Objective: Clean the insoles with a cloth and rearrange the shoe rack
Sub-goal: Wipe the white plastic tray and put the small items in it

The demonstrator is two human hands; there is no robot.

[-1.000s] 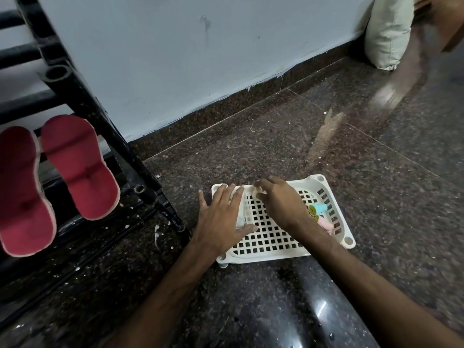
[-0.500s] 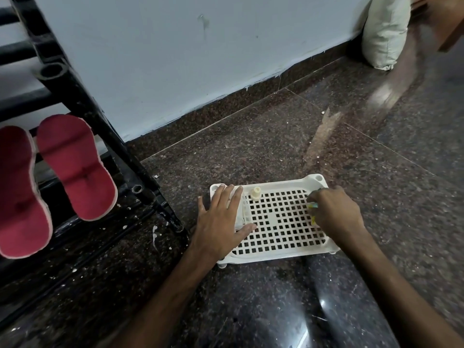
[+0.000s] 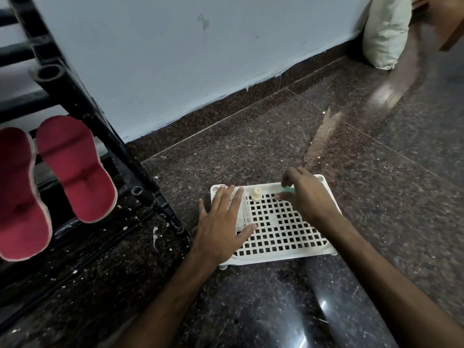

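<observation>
Half a second ago your right hand [image 3: 306, 194] was at the right end of the white grid panel [image 3: 288, 237]. It has now come across to the far edge, close to the cream peg [image 3: 256, 194] standing upright in the grid. Its fingers [image 3: 288, 175] are curled and appear to pinch a small teal piece [image 3: 287, 189], though blur hides the exact grip. Your left hand [image 3: 221, 227] has not shifted and lies flat, fingers straight and spread, pressing the panel's left end to the floor [image 3: 251, 310]. You are likely fitting pieces to the panel, so the cleaning waits. The red insoles [image 3: 75, 169] rest untouched on the shoe rack [image 3: 82, 106], well apart from both hands.
</observation>
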